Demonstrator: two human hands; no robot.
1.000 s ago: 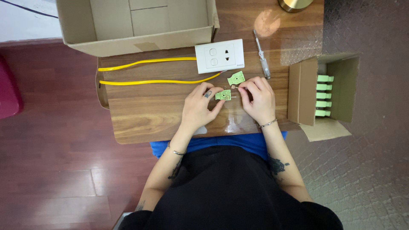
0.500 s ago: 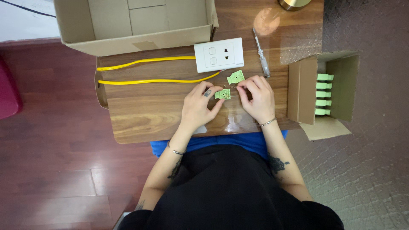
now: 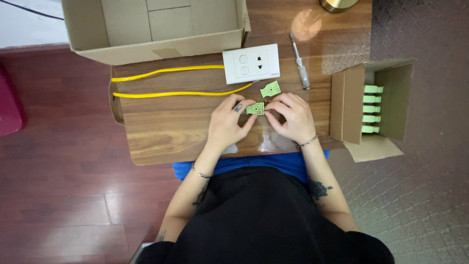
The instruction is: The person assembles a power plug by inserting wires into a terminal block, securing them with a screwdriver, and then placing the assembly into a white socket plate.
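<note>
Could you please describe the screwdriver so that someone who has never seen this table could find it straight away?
On the wooden table, look right of the white socket plate. The screwdriver lies there alone, slim, with a clear handle and metal tip, the only long thin tool among flat green parts.

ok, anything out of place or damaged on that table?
Nothing looks damaged or spilled. Both hands, left and right, pinch a small green plug part; its other half lies loose beside the white socket plate. The small box of green plugs overhangs the table edge, lying on its side.
</note>
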